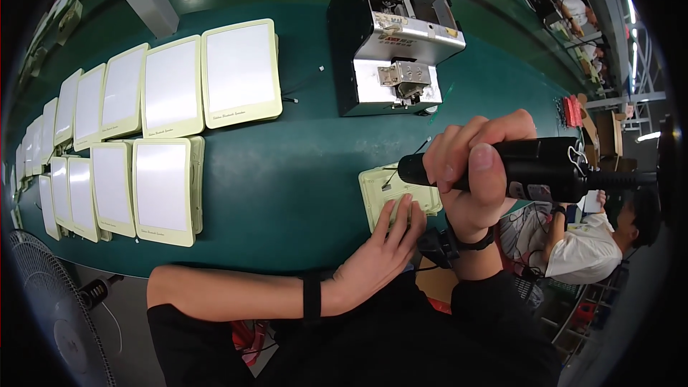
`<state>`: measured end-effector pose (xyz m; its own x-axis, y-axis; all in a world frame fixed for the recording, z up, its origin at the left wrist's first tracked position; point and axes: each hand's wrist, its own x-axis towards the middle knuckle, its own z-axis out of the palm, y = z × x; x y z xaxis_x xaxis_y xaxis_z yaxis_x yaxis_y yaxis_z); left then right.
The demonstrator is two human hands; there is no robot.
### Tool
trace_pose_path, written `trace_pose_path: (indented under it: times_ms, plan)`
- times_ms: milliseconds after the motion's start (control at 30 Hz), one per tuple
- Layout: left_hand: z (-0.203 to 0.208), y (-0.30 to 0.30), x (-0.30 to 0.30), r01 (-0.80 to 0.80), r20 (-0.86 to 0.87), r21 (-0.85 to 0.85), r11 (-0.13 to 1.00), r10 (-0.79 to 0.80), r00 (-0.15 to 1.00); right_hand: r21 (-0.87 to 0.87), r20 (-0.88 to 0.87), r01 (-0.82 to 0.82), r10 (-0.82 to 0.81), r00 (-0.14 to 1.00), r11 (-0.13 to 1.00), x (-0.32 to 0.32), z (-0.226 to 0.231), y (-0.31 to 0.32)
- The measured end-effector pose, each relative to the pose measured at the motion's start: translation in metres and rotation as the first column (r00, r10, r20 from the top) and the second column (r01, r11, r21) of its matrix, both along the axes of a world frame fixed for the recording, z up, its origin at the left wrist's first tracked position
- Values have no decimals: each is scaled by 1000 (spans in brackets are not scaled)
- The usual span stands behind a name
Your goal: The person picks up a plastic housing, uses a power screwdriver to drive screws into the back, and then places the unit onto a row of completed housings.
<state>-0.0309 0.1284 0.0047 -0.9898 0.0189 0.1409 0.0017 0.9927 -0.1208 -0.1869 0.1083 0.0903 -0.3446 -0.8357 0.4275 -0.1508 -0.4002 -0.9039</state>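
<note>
My right hand (476,161) is wrapped round a black electric screwdriver (548,165). Its narrow nose sticks out past my fingers, and the thin bit ends over the far part of a pale green plastic housing (371,185). The housing lies on the green tabletop with its inner side up; a short dark wire and a small grey piece show inside. Over its near part my left hand (380,251) rests with the fingers stretched out, holding nothing. Whether the bit touches the housing I cannot tell. My right hand and the screwdriver cover the housing's right side.
Rows of pale green panels (241,75) with white faces stand along the left. A silver and black machine (401,36) occupies the far middle. Near the lower left is a fan (64,322). A seated person (588,247) works at the right, by red items (571,111) and cardboard boxes.
</note>
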Motion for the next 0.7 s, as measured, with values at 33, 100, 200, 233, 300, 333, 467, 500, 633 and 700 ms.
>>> trace_pose_path:
  times_ms: [33, 100, 200, 233, 300, 333, 467, 500, 633, 700]
  plan:
    - [1, 2, 2, -7, 15, -26, 1000, 8, 1000, -2, 0, 2, -2, 1000, 1000, 0, 0, 0]
    - [4, 6, 4, -15, 23, -57, 998, 16, 1000, -15, -6, -3, 3, 1000, 1000, -1, -1, 1]
    - [1, 13, 3, -146, -36, -68, 987, 144, 989, -50, -19, -23, 22, 1000, 998, -3, 5, -3]
    - [-1, 14, 3, -151, -44, -75, 986, 148, 988, -137, -22, -47, 44, 999, 989, -5, 11, -5]
    - [-4, 16, 5, -207, -78, -125, 970, 198, 977, -302, -34, -90, 84, 996, 949, -7, 31, -13]
    - [-4, 18, 5, -232, -96, -146, 962, 220, 971, -305, -41, -91, 82, 996, 948, -9, 41, -23]
    - [-2, 18, 5, -298, -70, -212, 931, 290, 954, -368, 36, 91, -84, 996, 925, -15, 54, -56]
    - [-2, 18, 5, -302, -74, -216, 929, 293, 953, -309, 28, 92, -88, 996, 947, -17, 51, -59]
    - [0, 17, 5, -316, -70, -201, 927, 308, 949, -279, 36, 89, -82, 996, 956, -22, 51, -57]
    - [1, 15, 5, -317, -67, -211, 925, 310, 948, -284, 50, 90, -79, 996, 954, -21, 48, -51]
